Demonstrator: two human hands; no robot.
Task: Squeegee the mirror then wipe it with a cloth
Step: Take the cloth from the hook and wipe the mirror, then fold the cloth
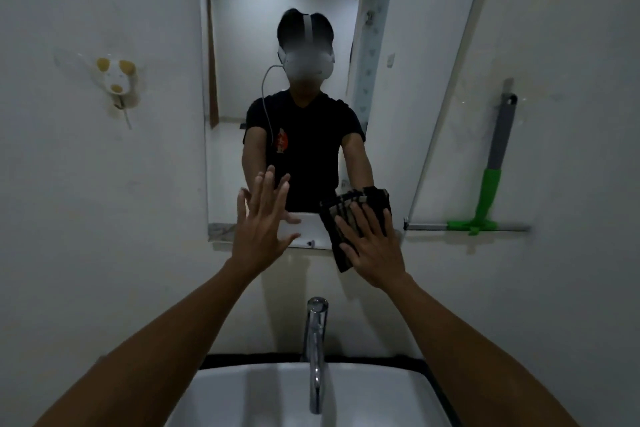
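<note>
Main worry at this point: the cloth was only pinned under my flat right hand, not gripped, and its lower end hung past the bottom edge of the mirror; a lighter press or a fast sweep could have let it slide out and drop toward the sink and tap below. My left hand was open, fingers spread, at the glass near the bottom edge (contact I could not confirm), so it might have left prints on the cleaned surface. Both arms were stretched forward over the sink, right palm pressing the cloth at the mirror's lower right corner. The squeegee sat on the ledge right of the mirror, leaning against the wall, so I judged the wiping stage under way.
</note>
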